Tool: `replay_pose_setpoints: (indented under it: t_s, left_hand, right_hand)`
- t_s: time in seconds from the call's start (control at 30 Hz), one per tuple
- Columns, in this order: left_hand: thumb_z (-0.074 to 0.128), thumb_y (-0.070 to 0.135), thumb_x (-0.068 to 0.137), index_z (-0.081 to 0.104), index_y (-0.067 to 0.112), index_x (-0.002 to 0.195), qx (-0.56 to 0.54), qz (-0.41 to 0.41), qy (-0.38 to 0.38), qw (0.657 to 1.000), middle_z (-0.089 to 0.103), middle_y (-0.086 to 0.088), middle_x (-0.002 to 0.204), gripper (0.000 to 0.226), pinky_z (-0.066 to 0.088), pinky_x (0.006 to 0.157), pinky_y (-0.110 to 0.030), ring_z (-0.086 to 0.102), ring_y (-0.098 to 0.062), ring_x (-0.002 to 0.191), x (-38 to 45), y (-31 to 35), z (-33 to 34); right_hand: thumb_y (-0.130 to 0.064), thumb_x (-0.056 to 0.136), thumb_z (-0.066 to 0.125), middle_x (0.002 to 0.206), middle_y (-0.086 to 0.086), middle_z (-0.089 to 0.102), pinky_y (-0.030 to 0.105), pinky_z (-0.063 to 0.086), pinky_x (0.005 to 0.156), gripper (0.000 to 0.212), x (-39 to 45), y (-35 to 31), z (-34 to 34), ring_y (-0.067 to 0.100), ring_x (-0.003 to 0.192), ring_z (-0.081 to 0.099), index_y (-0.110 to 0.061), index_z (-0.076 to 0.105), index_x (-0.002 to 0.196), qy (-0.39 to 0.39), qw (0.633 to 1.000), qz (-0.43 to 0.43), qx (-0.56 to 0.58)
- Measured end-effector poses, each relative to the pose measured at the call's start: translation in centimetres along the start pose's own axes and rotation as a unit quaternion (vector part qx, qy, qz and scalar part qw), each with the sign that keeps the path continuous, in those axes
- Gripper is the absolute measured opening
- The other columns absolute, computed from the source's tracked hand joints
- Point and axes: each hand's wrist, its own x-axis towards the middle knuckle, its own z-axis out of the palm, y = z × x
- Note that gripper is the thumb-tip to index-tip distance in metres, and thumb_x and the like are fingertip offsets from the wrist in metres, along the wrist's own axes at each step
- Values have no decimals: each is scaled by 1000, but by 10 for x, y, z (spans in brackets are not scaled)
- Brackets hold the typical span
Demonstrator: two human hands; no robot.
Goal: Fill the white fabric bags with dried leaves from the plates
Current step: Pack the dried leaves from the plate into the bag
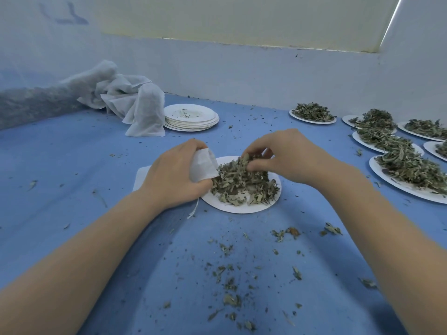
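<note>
**Both hands at the leaf pile, bag held at its edge**

Your left hand grips a small white fabric bag, its soft, slightly crumpled cloth bunched between curled fingers and thumb, with the mouth turned toward the heap. A thin drawstring dangles from it onto the desk, which is covered in a smooth blue sheet. Your right hand has its fingers curled into the top of the dried leaves, pinching a tuft of them; the leaves are grey-green, curled and brittle-looking, piled in a rough mound on a round white plate directly in front of you. The bag touches the left side of that mound.

Leaf crumbs are scattered over the blue sheet nearer to you. At the far left lies a heap of limp white bags, just beside a stack of empty round plates. To the right, several more plates of leaves sit close together.
</note>
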Motion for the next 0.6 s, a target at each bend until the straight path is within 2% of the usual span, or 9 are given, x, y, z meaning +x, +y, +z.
replay_pose_setpoints:
  t_s: [0.13,0.23,0.37,0.5,0.6]
  left_hand:
    - [70,31,66,50,24,114,14,17,-1,1000,57,7,105,53,31,73,-23,52,-16,95,1,-1,2]
    - [71,31,66,50,21,114,21,25,5,999,58,5,106,54,25,70,-18,51,-16,95,2,0,3]
    - [68,33,64,52,18,111,4,36,4,999,56,6,100,52,23,65,-17,49,-14,90,2,6,3]
    - [74,29,67,53,13,110,3,53,4,999,59,0,102,50,25,66,-19,53,-19,92,1,8,3]
    - [74,26,68,55,10,110,1,65,13,998,61,-3,102,49,26,68,-17,54,-22,93,1,11,3]
  right_hand:
    - [-28,86,66,87,-12,58,13,37,65,18,1,-5,0,7,88,56,-29,70,104,56,998,-28,24]
    - [-30,86,66,89,-11,56,14,36,73,19,3,-11,8,6,86,53,-28,70,105,77,995,-50,25]
    - [-31,81,71,86,-13,57,15,41,77,20,3,-19,18,2,80,53,-30,70,101,98,991,-54,71]
    - [-27,77,74,77,-17,60,16,45,78,18,2,-25,26,1,76,55,-31,73,95,97,989,-49,101]
    - [-27,79,71,80,-12,65,10,42,72,19,3,-27,32,2,75,56,-31,74,98,103,989,-32,99]
